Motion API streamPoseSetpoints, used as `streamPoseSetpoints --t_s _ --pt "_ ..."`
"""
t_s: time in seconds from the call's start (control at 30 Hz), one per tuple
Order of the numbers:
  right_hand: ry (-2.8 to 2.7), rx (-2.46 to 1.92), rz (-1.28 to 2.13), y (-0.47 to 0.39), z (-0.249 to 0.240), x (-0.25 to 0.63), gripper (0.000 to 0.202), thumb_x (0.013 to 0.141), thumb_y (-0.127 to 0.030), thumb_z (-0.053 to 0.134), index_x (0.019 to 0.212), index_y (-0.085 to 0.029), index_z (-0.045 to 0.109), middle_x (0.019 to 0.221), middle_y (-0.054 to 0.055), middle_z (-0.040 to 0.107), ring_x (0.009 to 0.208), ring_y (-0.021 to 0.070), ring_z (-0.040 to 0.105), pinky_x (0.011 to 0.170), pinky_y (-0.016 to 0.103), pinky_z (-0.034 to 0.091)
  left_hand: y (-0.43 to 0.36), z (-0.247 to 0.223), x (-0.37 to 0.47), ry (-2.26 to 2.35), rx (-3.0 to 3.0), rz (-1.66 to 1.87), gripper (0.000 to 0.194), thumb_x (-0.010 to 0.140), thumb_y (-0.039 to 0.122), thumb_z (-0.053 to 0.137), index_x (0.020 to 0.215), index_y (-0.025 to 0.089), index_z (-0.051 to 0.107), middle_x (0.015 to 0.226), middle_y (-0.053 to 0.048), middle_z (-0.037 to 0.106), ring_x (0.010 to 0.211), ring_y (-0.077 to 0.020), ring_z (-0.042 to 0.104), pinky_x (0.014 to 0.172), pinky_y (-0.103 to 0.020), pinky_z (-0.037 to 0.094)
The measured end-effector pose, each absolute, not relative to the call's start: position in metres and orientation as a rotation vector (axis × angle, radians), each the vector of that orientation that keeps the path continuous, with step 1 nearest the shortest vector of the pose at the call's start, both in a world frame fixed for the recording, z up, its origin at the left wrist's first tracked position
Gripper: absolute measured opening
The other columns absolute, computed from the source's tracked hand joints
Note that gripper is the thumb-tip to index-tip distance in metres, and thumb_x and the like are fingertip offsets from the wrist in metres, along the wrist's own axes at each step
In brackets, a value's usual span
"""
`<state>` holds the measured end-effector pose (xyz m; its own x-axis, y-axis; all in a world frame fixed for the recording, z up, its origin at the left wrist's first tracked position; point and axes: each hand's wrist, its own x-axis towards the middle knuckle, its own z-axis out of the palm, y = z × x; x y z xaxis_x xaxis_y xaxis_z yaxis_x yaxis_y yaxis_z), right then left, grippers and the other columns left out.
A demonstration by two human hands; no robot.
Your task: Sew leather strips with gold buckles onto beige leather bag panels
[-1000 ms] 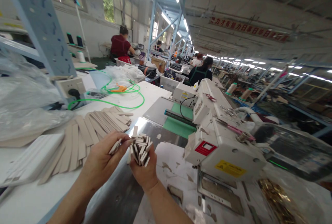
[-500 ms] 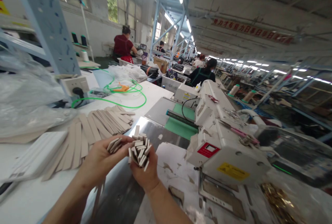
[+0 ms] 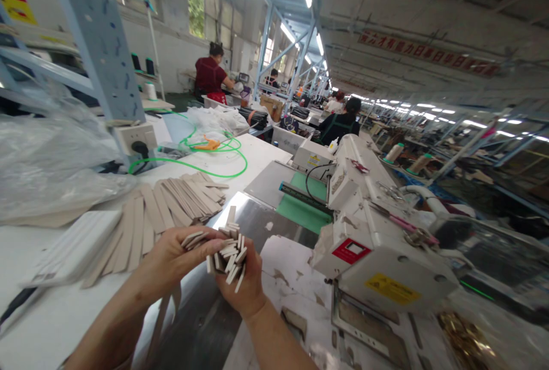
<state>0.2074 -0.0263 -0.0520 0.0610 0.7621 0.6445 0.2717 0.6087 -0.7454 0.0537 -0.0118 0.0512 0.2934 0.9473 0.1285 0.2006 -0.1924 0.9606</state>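
My right hand [image 3: 247, 287] is wrapped round a thick bundle of beige strips [image 3: 231, 255], whose cut ends point up at me. A smaller bunch of the same strips [image 3: 193, 239] sits in my closed left hand [image 3: 169, 255], and its thumb and fingers touch the edge of the right-hand bundle. Below my left hand, strip lengths [image 3: 159, 324] hang down. On the white table to the left, many more beige strips [image 3: 136, 227] lie fanned out. Both hands are above a shiny metal plate [image 3: 193, 324].
A white sewing machine [image 3: 377, 244] with a caution label stands to the right. A green hose [image 3: 193, 171] loops over the table [image 3: 266, 150], near a plastic bag [image 3: 51, 152] and a blue post [image 3: 96, 44]. Co-workers sit further back, one in a dark red top [image 3: 209, 75].
The view has shifted slightly, so the surroundings sit a little further right. My left hand has moved closer against the right-hand bundle, its thumb now over the bundle's edge.
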Motion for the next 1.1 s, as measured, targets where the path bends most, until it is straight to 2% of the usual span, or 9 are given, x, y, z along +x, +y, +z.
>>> streamPoseSetpoints --t_s 0.13,0.3,0.47,0.6,0.93,1.1 --pt "-1.517 -0.924 0.446 -0.026 -0.054 0.208 0.046 0.075 -0.018 0.069 0.118 -0.024 0.054 0.1 0.004 0.071 0.086 0.0233 0.071 0.08 0.037 0.059 -0.01 0.045 0.05 1.065 1.636 0.968 0.035 0.077 0.055 0.069 0.079 0.022 0.078 0.076 -0.004 0.077 0.071 -0.0224 0.071 0.065 -0.029 0.059" --pt "-1.518 -0.926 0.431 -0.025 -0.057 0.207 0.052 0.074 -0.018 0.071 0.122 -0.024 0.053 0.106 0.007 0.071 0.092 0.0248 0.071 0.084 0.04 0.058 -0.004 0.034 0.05 1.115 1.605 0.981 0.037 0.07 0.053 0.075 0.082 0.018 0.077 0.072 -0.004 0.075 0.066 -0.0202 0.068 0.061 -0.027 0.057" --pt "-1.462 -0.91 0.519 -0.026 -0.05 0.207 0.045 0.075 -0.018 0.071 0.116 -0.025 0.055 0.097 0.004 0.073 0.082 0.0227 0.071 0.076 0.037 0.06 -0.005 0.038 0.052 1.018 1.66 0.93 0.035 0.08 0.051 0.067 0.088 0.02 0.079 0.082 -0.005 0.077 0.08 -0.0238 0.072 0.074 -0.032 0.059" --pt "-1.465 -0.924 0.519 -0.028 -0.045 0.208 0.047 0.076 -0.019 0.071 0.12 -0.025 0.056 0.104 0.006 0.073 0.089 0.0246 0.071 0.082 0.04 0.059 -0.007 0.045 0.052 0.99 1.688 0.926 0.034 0.082 0.053 0.065 0.09 0.023 0.081 0.091 -0.005 0.079 0.089 -0.0264 0.073 0.082 -0.034 0.06" --pt "-1.455 -0.907 0.538 -0.027 -0.045 0.207 0.042 0.077 -0.019 0.072 0.116 -0.025 0.057 0.102 0.006 0.074 0.089 0.0245 0.071 0.083 0.042 0.059 -0.008 0.045 0.05 1.052 1.729 0.948 0.032 0.076 0.052 0.07 0.087 0.024 0.081 0.088 -0.005 0.08 0.085 -0.0272 0.074 0.079 -0.035 0.061" --pt "-1.474 -0.903 0.557 -0.028 -0.046 0.208 0.048 0.077 -0.02 0.072 0.122 -0.026 0.056 0.107 0.006 0.072 0.093 0.0249 0.071 0.086 0.042 0.058 -0.008 0.041 0.048 1.117 1.798 0.97 0.031 0.079 0.05 0.068 0.088 0.024 0.081 0.089 -0.005 0.08 0.082 -0.0253 0.074 0.079 -0.033 0.061"
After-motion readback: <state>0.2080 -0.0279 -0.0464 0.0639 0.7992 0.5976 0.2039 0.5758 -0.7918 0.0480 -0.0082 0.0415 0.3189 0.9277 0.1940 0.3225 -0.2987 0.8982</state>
